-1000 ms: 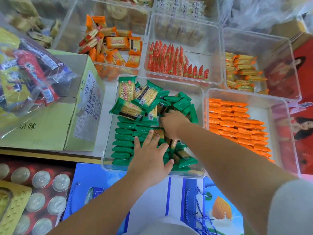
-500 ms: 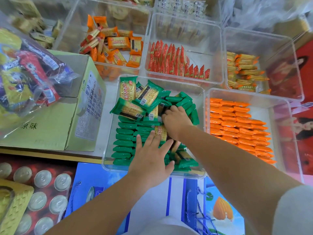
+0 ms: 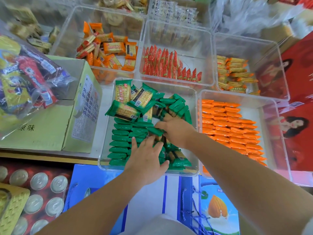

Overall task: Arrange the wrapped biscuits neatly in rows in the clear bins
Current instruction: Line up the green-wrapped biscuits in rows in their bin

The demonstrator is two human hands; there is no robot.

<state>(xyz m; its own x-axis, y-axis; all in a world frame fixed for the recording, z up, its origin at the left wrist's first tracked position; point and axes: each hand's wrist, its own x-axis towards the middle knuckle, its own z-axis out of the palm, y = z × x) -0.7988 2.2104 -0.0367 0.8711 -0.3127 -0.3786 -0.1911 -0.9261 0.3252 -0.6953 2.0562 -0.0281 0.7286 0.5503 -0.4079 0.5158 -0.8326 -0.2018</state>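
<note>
The near middle clear bin (image 3: 103, 133) holds green wrapped biscuits. A tidy row of them (image 3: 120, 138) stands on edge along its left side. Loose green packets (image 3: 133, 100) lie piled at the far end, and several more lie jumbled at the near right. My left hand (image 3: 145, 158) rests flat with spread fingers on the packets at the near middle. My right hand (image 3: 177, 131) reaches in from the right, and its thumb and curled fingers pinch one green packet (image 3: 156, 131) in the middle of the bin.
To the right stands a bin of neat orange packets (image 3: 228, 126). Behind are bins with red packets (image 3: 169, 65), loose orange packets (image 3: 110, 50) and yellow-orange packets (image 3: 235, 73). A cardboard box (image 3: 50, 124) with a snack bag (image 3: 22, 77) sits left. Cans (image 3: 39, 192) and blue gift bags (image 3: 216, 206) lie below.
My right hand has shifted a little toward the bin's middle and now pinches a green packet. My left hand stays pressed on the packets in nearly the same place.
</note>
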